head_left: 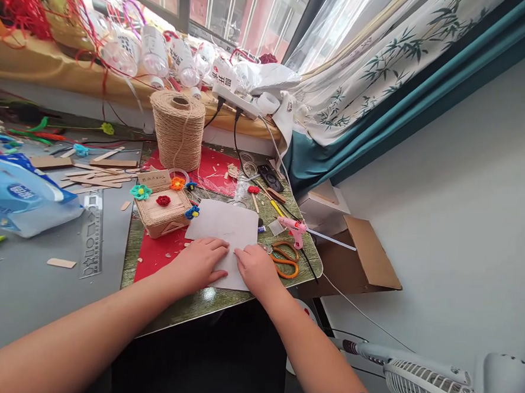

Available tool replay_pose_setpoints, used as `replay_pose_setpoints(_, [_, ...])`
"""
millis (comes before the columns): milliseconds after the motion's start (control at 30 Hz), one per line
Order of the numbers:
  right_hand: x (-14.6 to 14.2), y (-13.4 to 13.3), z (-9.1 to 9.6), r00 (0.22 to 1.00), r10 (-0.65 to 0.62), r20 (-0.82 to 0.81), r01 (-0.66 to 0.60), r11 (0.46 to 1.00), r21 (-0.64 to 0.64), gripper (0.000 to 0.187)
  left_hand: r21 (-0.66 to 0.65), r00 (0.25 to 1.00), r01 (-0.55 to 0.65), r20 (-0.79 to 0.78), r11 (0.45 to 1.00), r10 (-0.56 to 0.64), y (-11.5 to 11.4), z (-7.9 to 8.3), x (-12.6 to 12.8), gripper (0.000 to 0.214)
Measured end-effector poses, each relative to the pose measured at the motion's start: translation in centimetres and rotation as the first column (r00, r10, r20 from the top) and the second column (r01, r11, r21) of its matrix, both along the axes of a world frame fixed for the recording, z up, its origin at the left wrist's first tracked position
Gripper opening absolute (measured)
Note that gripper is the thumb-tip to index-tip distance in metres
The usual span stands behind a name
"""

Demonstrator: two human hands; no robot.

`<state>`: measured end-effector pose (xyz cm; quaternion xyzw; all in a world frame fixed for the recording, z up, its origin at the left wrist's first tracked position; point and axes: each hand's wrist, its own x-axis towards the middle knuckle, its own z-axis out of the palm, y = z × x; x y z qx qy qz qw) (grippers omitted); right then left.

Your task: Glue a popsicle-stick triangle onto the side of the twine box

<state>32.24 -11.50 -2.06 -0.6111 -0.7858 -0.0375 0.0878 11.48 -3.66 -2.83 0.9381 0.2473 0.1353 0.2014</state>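
Observation:
A sheet of white paper [225, 218] lies flat on the near right part of the table, partly over a red sheet. My left hand [203, 261] rests on its lower left part, fingers stretched and thumb apart. On the lower right part, my right hand [258, 267] presses with its fingers bent and held together on the paper. My hands are close together but not touching. Left of the paper stands a twine-wrapped box [163, 214] with colourful flowers and a small lettered tag. Orange-handled scissors [285, 260] lie beside my right hand.
A big twine spool [177, 132] stands behind the box. A pink glue gun [294, 227] lies at the right table edge, its cable hanging down. Leftward are a clear stencil ruler [92, 239], wooden sticks [97, 174] and a blue tissue pack [26, 200]. A fan [438, 385] stands lower right.

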Motion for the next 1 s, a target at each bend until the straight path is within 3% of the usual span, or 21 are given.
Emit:
replay_pose_setpoints(133, [0.3,-1.3,-0.5,0.995,0.070,0.071,-0.063,0.994,-0.086,0.025,-0.022,1.000,-0.013,-0.017,1.000,0.012,0.2,0.3,0.1,0.043])
replay_pose_setpoints(300, [1.8,-6.1,-0.4,0.987,0.158,0.032,-0.155,0.985,-0.080,0.032,-0.044,1.000,-0.027,-0.012,0.999,0.027,0.3,0.4,0.2,0.045])
replay_pose_setpoints(400, [2.3,-7.5,0.5,0.988,0.133,-0.077,-0.142,0.983,-0.117,0.032,-0.051,1.000,-0.022,0.003,0.998,0.023,0.5,0.1,0.2,0.045])
replay_pose_setpoints(467, [2.0,-7.1,1.4,0.958,0.033,-0.283,-0.078,0.985,-0.151,0.029,-0.058,0.999,-0.020,0.033,0.998,0.022,0.6,-0.1,0.0,0.043])
replay_pose_setpoints(500, [1.6,-6.7,1.7,0.899,-0.063,-0.434,-0.016,0.984,-0.177,0.026,-0.061,0.998,-0.021,0.061,0.998,0.025,0.7,-0.1,-0.1,0.040])
replay_pose_setpoints(533, [0.9,-6.3,2.0,0.785,-0.181,-0.593,0.060,0.974,-0.217,0.025,-0.063,0.995,-0.025,0.096,0.998,0.031,0.6,0.0,-0.2,0.037])
replay_pose_setpoints(600, [-0.7,-5.6,2.1,0.394,-0.378,-0.838,0.175,0.926,-0.336,0.026,-0.061,0.981,-0.038,0.188,0.997,0.049,0.5,0.4,-0.4,0.030])
replay_pose_setpoints(667, [-2.4,-5.3,1.8,-0.016,-0.441,-0.897,0.154,0.886,-0.438,0.030,-0.057,0.958,-0.041,0.281,0.998,0.055,0.2,1.0,-0.6,0.026])
replay_pose_setpoints(733, [-3.6,-5.3,1.5,-0.250,-0.445,-0.860,0.066,0.878,-0.474,0.031,-0.054,0.935,-0.009,0.353,0.999,0.027,-0.2,1.7,-0.7,0.025])
replay_pose_setpoints(800, [-4.2,-5.4,1.4,-0.341,-0.450,-0.825,0.002,0.877,-0.480,0.030,-0.057,0.918,0.052,0.396,0.997,-0.025,-0.6,2.2,-0.9,0.026])
replay_pose_setpoints(1000, [-4.4,-6.0,2.3,-0.441,-0.409,-0.799,-0.008,0.892,-0.452,0.028,-0.122,0.889,0.123,0.455,0.985,-0.055,-1.3,2.4,-1.3,0.034])
